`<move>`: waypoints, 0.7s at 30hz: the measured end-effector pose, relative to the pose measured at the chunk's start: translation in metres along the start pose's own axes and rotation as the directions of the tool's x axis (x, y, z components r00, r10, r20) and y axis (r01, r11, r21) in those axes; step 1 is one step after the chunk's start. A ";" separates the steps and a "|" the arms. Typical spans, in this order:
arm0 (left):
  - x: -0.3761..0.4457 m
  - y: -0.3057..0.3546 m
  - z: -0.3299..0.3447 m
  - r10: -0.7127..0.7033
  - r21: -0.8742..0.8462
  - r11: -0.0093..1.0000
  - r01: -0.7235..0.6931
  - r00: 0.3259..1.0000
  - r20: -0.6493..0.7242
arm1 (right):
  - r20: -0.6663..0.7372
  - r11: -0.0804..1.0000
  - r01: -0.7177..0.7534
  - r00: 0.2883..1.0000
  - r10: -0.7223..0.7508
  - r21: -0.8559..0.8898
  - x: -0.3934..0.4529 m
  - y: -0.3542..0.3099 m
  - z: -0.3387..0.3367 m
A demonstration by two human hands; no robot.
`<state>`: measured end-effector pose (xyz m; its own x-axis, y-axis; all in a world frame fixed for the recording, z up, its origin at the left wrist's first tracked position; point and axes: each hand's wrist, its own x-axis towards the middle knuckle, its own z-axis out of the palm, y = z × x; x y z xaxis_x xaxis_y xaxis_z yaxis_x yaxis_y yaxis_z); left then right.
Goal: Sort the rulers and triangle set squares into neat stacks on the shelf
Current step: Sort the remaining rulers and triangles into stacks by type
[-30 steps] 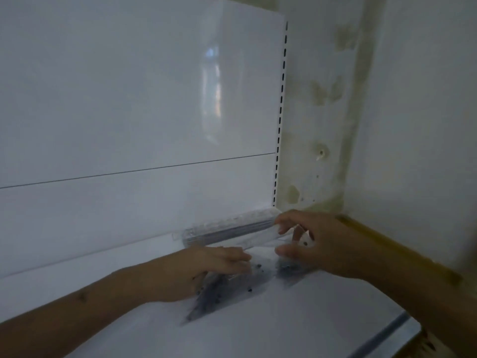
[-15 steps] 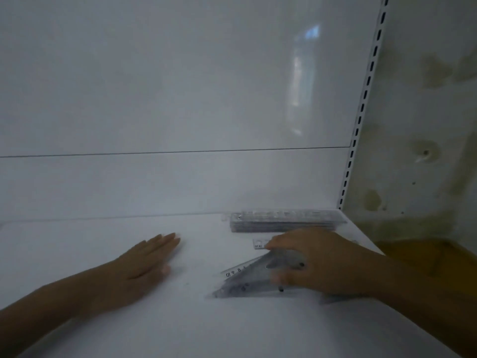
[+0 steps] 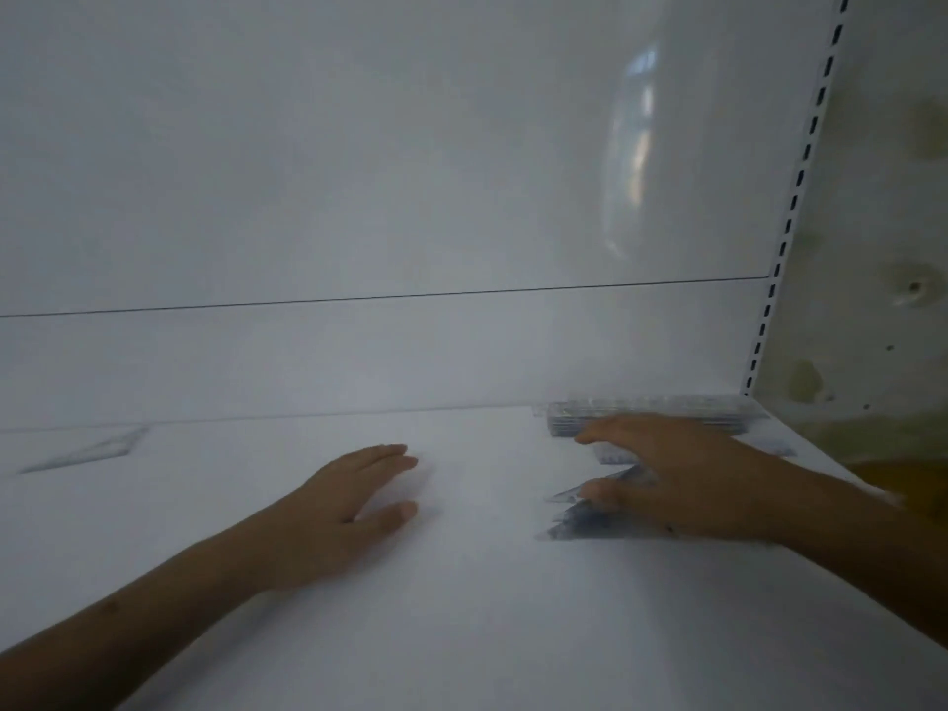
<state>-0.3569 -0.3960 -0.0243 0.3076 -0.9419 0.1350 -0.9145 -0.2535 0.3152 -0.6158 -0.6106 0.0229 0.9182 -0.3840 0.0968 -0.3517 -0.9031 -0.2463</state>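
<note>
Rulers [image 3: 651, 414] sit stacked at the shelf [image 3: 461, 633] back, the right hand [image 3: 682, 479] rests flat over the fanned triangles [image 3: 579, 515], not yet squared, the left hand [image 3: 349, 510] lies released, and one piece [image 3: 84, 451] waits far left.

No text, label or number can be read; any markings on the set squares [image 3: 579, 520] and stacked rulers [image 3: 646, 410] are blurred.

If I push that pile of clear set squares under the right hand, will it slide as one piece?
Probably not: the set squares already lie fanned, tips offset, so thin smooth plastic likely shears apart. The white shelf looks slick, so they should glide easily. Flat and stiff, they shouldn't roll or tip.
</note>
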 end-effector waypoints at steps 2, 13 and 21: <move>-0.035 -0.018 -0.022 0.007 0.046 0.999 -0.004 0.999 -0.052 | -0.010 0.999 0.050 0.999 -0.050 -0.014 0.006 -0.040 0.007; -0.322 -0.202 -0.159 -0.319 -0.038 0.942 0.335 0.850 -0.420 | 0.072 0.911 0.411 0.908 -0.413 0.038 0.072 -0.306 0.105; -0.425 -0.279 -0.164 -0.501 -0.162 0.864 0.477 0.782 -0.371 | 0.112 0.863 0.503 0.861 -0.496 -0.046 0.137 -0.405 0.145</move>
<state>-0.1888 0.1110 -0.0153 0.7962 -0.5278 0.2960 -0.6009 -0.6321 0.4892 -0.3209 -0.2697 -0.0037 0.9855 0.1387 0.0980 0.1500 -0.9814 -0.1199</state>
